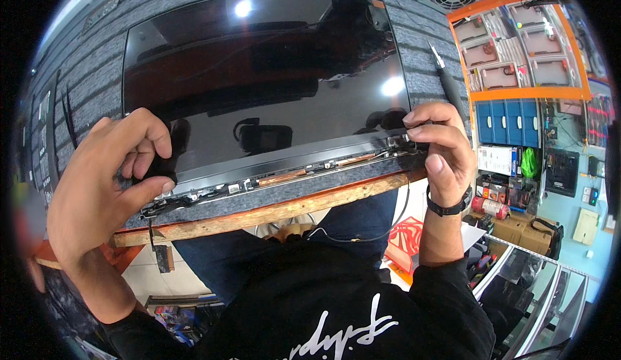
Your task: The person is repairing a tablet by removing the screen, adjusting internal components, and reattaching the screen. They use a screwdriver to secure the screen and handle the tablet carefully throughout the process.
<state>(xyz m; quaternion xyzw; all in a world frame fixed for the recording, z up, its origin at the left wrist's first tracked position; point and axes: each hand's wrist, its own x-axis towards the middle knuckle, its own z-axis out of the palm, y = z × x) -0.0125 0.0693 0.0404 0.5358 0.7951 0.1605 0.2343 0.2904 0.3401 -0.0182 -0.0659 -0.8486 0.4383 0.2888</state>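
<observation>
A laptop screen lies face up on the grey ribbed mat, its glossy black panel full of reflections. Along its near edge runs an uncovered strip with thin cables, small metal parts and copper-coloured tape. My left hand is at the near left corner, thumb pressed to the edge by the hinge area and fingers curled above the panel. At the near right corner, my right hand has its bent fingertips on the edge, the thumb lower down beside it. What lies under the fingertips is partly hidden.
A dark-handled pen-like tool lies right of the screen. The wooden bench edge runs close in front of me. A small part on a cable hangs below it at left. An orange-framed rack stands at right.
</observation>
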